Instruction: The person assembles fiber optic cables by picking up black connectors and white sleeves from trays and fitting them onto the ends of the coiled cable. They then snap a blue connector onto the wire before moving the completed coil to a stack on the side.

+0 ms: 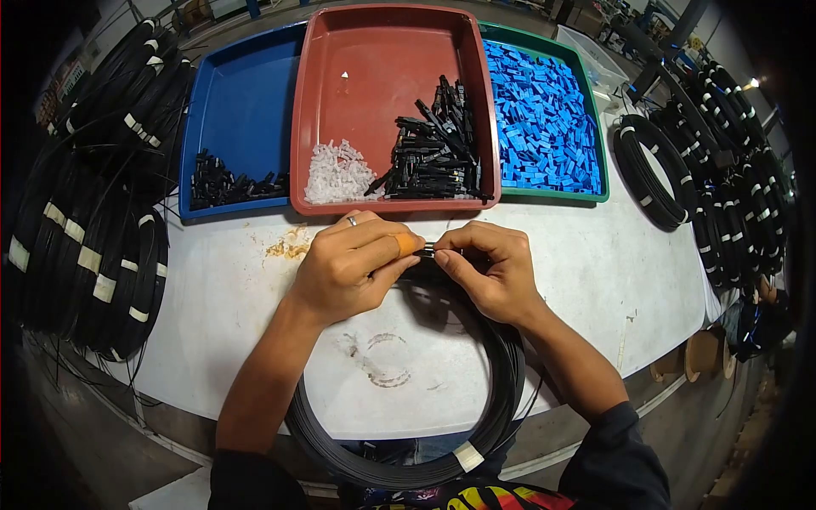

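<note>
A small dark connector piece (429, 250) sits between the fingertips of my two hands, in front of the red tray. My left hand (361, 259), with a ring and an orange wrap on a finger, pinches its left side. My right hand (489, 265) pinches the right side between thumb and index finger. Beneath the hands lies a large coil of black cable (507, 365), bound with white tape (467, 456) at the bottom; its front part reaches past the table edge. Fine details of the piece are too small to tell.
The red tray (391, 76) holds clear and black parts. A blue tray (246, 93) with black parts stands left of it, a green tray (605, 161) of blue clips right. Cable coils (85, 229) are stacked at left; another coil (653, 174) lies right.
</note>
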Action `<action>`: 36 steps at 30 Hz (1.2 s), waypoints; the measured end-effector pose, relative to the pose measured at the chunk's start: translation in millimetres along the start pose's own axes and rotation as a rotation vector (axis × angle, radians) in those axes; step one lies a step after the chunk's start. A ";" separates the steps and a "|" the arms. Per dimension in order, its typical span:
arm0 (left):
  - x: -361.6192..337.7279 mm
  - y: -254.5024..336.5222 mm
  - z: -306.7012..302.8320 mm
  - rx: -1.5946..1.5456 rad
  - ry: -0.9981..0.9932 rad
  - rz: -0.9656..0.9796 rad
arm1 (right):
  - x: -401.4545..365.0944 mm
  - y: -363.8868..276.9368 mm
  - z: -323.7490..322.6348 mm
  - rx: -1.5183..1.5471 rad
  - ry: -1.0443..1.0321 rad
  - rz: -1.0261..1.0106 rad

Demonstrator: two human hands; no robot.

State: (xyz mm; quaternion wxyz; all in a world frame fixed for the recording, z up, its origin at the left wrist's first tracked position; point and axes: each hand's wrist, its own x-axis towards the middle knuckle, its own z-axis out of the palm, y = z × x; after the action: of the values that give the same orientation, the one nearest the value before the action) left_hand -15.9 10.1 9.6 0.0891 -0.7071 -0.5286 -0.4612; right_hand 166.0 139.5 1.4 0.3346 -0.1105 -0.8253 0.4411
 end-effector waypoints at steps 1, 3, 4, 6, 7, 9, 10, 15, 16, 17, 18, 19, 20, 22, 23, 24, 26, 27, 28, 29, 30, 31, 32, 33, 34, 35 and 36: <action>-0.7 -0.8 0.0 -0.032 -0.006 -0.012 | -0.1 -0.8 -0.3 -0.003 -0.004 -0.006; -1.1 -1.1 -1.1 -0.064 -0.011 -0.023 | -1.1 -3.3 1.2 0.027 -0.001 0.017; -0.7 -0.4 -2.5 -0.077 -0.022 -0.034 | -1.3 -4.6 1.5 0.059 0.003 0.039; -0.6 -0.5 -2.6 -0.090 -0.034 -0.045 | -1.5 -6.3 -1.4 0.125 -0.046 0.160; -1.0 -1.5 -1.5 -0.113 -0.043 -0.026 | -1.7 -7.0 -3.3 0.191 -0.095 0.281; -0.5 -2.6 -0.3 -0.136 -0.052 -0.009 | -0.5 -7.6 -7.9 0.224 -0.125 0.331; 0.1 -3.0 -0.2 -0.146 -0.056 0.005 | -0.2 -8.0 -9.3 0.258 -0.155 0.379; -1.8 -3.8 -0.9 -0.179 -0.071 -0.004 | -1.4 -9.5 -9.7 0.252 -0.185 0.368; -2.3 -4.1 -0.8 -0.182 -0.073 -0.011 | -1.6 -9.3 -9.6 0.253 -0.197 0.366; -2.7 -4.3 -0.6 -0.184 -0.076 -0.018 | -1.5 -9.2 -9.8 0.253 -0.196 0.366; -3.0 -4.4 -0.3 -0.185 -0.077 -0.018 | -1.5 -9.1 -9.9 0.268 -0.207 0.384; -3.3 -4.7 0.1 -0.186 -0.082 -0.007 | -1.2 -8.9 -10.0 0.283 -0.218 0.403; -3.6 -4.7 0.5 -0.187 -0.086 0.005 | -0.7 -9.2 -10.6 0.282 -0.219 0.403; -2.9 -3.1 -0.3 -0.194 -0.112 -0.012 | 0.4 -10.3 -12.1 0.315 -0.270 0.448; -2.6 -2.4 -0.9 -0.200 -0.139 -0.030 | 0.7 -10.6 -12.3 0.316 -0.269 0.450; -2.4 -2.2 -0.8 -0.200 -0.139 -0.031 | 1.1 -10.7 -12.4 0.307 -0.280 0.450; -2.0 -1.6 -0.6 -0.241 -0.176 -0.071 | 1.0 -9.4 -11.1 0.299 -0.291 0.451; -1.3 -1.2 -0.7 -0.241 -0.175 -0.071 | 0.4 -7.0 -10.1 0.292 -0.270 0.426; -0.6 -0.7 -0.9 -0.242 -0.175 -0.079 | 0.2 -5.9 -9.7 0.285 -0.249 0.402; -0.2 -0.5 -1.3 -0.242 -0.175 -0.087 | 0.3 -6.4 -10.5 0.285 -0.250 0.400; -0.5 -0.3 -1.8 -0.240 -0.175 -0.087 | 0.0 -7.7 -11.7 0.242 -0.257 0.362; -1.1 0.1 -2.2 -0.238 -0.164 -0.100 | 0.1 -9.4 -12.3 0.200 -0.264 0.324; -1.1 0.5 -2.5 -0.237 -0.153 -0.112 | 0.9 -12.0 -12.6 0.199 -0.264 0.323; -1.0 1.1 -3.1 -0.237 -0.152 -0.110 | 1.9 -15.0 -12.9 0.319 -0.197 0.310; -1.0 1.6 -4.0 -0.246 -0.134 -0.137 | 2.6 -16.8 -13.4 0.438 -0.129 0.295; -1.0 2.0 -4.9 -0.255 -0.116 -0.165 | 1.6 -10.4 -15.4 0.456 -0.127 0.314; -1.4 1.7 -5.2 -0.254 -0.116 -0.164 | 2.0 -6.2 -19.2 0.455 -0.127 0.312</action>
State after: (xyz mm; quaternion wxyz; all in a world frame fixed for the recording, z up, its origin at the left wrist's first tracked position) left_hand -17.5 5.2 12.1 -0.0694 -0.6926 -0.5263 -0.4885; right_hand 177.6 149.4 14.7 0.2265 -0.1303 -0.6974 0.6674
